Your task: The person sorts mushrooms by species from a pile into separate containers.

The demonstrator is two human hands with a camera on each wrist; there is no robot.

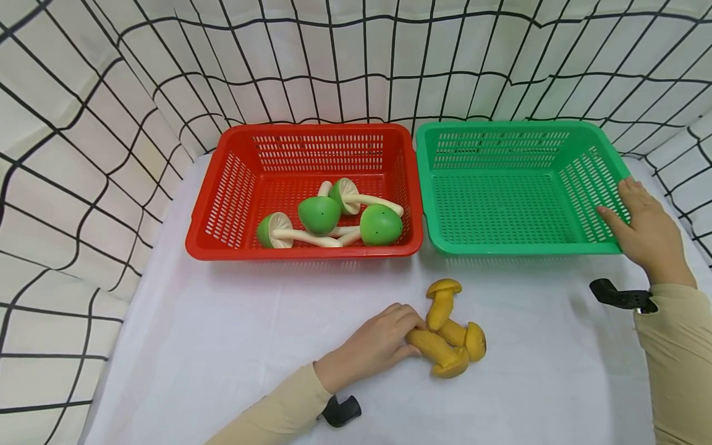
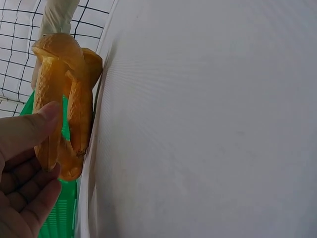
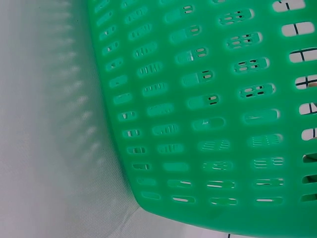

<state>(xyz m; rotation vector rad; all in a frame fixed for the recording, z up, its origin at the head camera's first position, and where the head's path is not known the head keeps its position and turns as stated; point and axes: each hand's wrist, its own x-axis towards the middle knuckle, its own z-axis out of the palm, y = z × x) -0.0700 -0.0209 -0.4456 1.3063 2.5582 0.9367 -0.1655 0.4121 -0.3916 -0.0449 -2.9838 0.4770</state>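
Three yellow toy mushrooms lie in a cluster on the white cloth below the baskets. My left hand (image 1: 384, 340) pinches the stem end of the nearest yellow mushroom (image 1: 436, 352) between thumb and fingers. The same grip shows in the left wrist view, with the thumb (image 2: 34, 126) across the stem. Close against it are a second mushroom (image 1: 475, 341) on its side and a third (image 1: 442, 300) with its cap toward the baskets. My right hand (image 1: 653, 232) rests on the right rim of the green basket (image 1: 528, 249), fingers extended, thumb over the edge.
Left of the green basket stands a red basket (image 1: 300, 254) holding several green-capped mushrooms (image 1: 381, 224) with white stems. Black wire mesh (image 1: 364, 77) rises behind both baskets and along the sides. The right wrist view shows the perforated green basket wall (image 3: 198, 109).
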